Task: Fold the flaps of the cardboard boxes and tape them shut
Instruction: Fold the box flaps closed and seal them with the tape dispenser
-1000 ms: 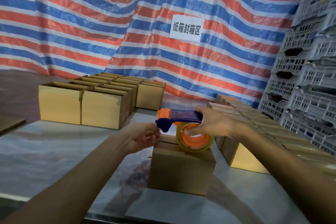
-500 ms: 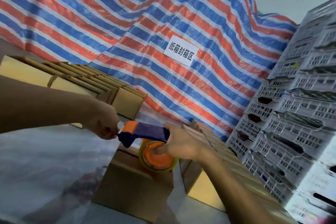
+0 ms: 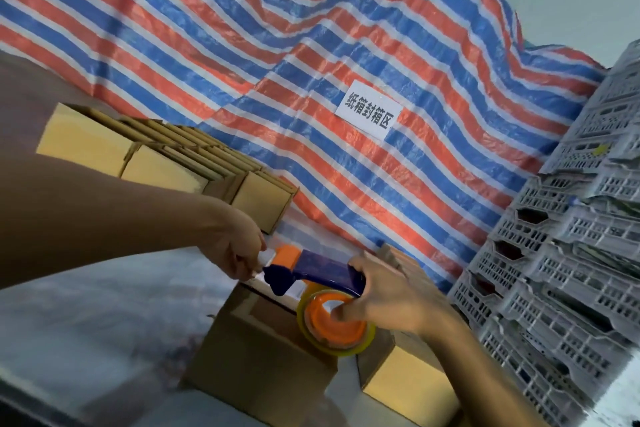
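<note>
A closed cardboard box (image 3: 252,354) stands on the table right in front of me. Over its top, my right hand (image 3: 388,302) grips a blue and orange tape dispenser (image 3: 318,274) carrying an orange-cored roll of clear tape (image 3: 334,322). My left hand (image 3: 239,250) pinches the free end of the tape (image 3: 265,258) at the dispenser's front, above the box's far edge. The box's top seam is mostly hidden by the dispenser and hands.
Rows of open-topped cardboard boxes (image 3: 156,156) stand at the back left. More boxes (image 3: 408,378) line the right side. Grey plastic crates (image 3: 571,253) are stacked at the far right. A striped tarp (image 3: 311,62) with a white sign (image 3: 369,109) hangs behind the pale tabletop (image 3: 86,322).
The view has tilted and swung upward and closer. My left hand has stayed pinched at the dispenser's front, and my right hand has kept its grip above the box.
</note>
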